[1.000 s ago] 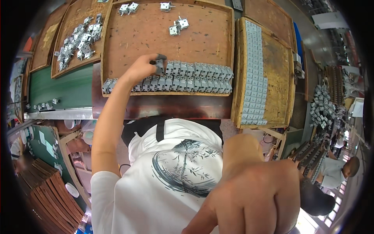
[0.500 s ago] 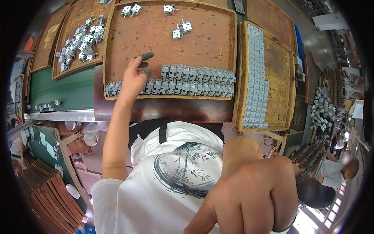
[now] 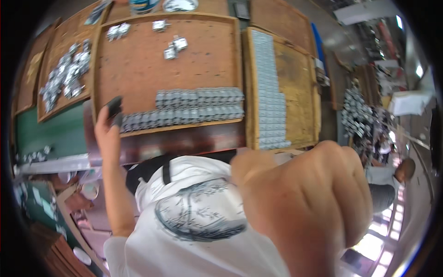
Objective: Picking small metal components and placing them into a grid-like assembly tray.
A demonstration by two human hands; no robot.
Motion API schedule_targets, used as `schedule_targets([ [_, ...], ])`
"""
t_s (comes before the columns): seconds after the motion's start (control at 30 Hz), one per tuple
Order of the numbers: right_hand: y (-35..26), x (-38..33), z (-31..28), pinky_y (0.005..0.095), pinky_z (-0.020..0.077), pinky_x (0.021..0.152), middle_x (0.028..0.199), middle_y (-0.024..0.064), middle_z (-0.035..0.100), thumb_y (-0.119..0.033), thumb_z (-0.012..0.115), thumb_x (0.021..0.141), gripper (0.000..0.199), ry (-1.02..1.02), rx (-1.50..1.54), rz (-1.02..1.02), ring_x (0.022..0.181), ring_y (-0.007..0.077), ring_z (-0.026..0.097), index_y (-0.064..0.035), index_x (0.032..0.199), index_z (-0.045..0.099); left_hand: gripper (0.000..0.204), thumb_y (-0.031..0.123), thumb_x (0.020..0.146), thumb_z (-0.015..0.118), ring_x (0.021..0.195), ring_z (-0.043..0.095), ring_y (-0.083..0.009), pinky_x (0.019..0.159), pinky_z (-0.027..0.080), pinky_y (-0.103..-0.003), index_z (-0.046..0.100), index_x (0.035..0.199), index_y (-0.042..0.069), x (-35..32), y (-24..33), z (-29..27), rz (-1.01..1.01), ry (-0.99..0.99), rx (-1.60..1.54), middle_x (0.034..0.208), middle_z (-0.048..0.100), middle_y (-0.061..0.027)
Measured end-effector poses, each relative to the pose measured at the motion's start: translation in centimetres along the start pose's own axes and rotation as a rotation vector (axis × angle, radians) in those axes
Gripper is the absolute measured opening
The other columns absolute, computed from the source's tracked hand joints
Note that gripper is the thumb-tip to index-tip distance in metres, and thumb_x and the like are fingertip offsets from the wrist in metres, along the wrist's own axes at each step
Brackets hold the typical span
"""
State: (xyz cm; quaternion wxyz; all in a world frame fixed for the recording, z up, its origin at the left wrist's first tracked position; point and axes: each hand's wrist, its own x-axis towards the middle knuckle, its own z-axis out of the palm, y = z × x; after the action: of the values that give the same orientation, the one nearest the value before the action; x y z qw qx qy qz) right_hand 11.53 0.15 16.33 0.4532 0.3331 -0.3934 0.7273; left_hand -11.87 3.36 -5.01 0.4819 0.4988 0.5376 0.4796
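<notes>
My left hand is at the front left corner of the large wooden tray, dark covers on its fingertips. Its thumb and fingers are apart, with nothing seen between them. Beside it, two rows of small grey metal-cased parts line the tray's near side. Several loose parts of a similar kind, such as a silvery one, lie toward the tray's far side. My right hand looms large and close, its back showing and its fingers curled in. Whatever those fingers hold, if anything, is hidden.
To the right, a second wooden tray holds tightly packed rows of grey parts. A left tray carries a heap of loose parts. A blue-and-white tub and a white-rimmed dish stand beyond the big tray.
The whole view has shifted and blurred, with the trays now further left. My left hand has drawn back from over the tray to its front left corner. My right hand stays curled close by.
</notes>
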Motion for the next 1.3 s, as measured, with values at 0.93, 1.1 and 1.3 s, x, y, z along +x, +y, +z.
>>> schedule_targets([
  [0.93, 7.6, 1.4, 0.5, 0.0537, 0.0461, 0.085, 0.068, 0.0118, 0.058, -0.016, 0.060, 0.075, 0.010, -0.671, -1.470, 0.985, 0.066, 0.0282, 0.059, -0.0055, 0.076, 0.061, 0.034, -0.006, 0.083, 0.051, 0.099, 0.059, -0.0215, 0.090, 0.045, -0.028, 0.064, 0.113, -0.001, -4.0, 0.2, -4.8, 0.058, 0.259, 0.370, 0.104, 0.063, -0.0107],
  [1.1, 9.4, 6.8, -0.3, 0.0529, 0.0474, 0.087, 0.077, 0.0160, 0.064, -0.019, 0.062, 0.071, 0.030, -1.229, -1.993, 0.986, 0.072, 0.0312, 0.063, 0.0035, 0.091, 0.067, 0.037, -0.010, 0.082, 0.050, 0.096, 0.059, -0.0164, 0.087, 0.046, -0.025, 0.063, 0.115, -0.002, -6.0, -4.0, -9.8, -0.018, 0.549, 0.276, 0.104, 0.063, -0.0099],
  [1.3, 11.3, 8.3, -0.1, 0.0506, 0.0487, 0.086, 0.081, 0.0160, 0.065, -0.017, 0.059, 0.076, 0.028, -1.398, -1.825, 0.743, 0.076, 0.0297, 0.063, 0.0044, 0.092, 0.067, 0.033, -0.006, 0.087, 0.053, 0.099, 0.060, -0.0153, 0.088, 0.046, -0.026, 0.062, 0.118, -0.001, -3.7, -3.2, -14.0, -0.037, 0.544, 0.600, 0.107, 0.065, -0.0092],
])
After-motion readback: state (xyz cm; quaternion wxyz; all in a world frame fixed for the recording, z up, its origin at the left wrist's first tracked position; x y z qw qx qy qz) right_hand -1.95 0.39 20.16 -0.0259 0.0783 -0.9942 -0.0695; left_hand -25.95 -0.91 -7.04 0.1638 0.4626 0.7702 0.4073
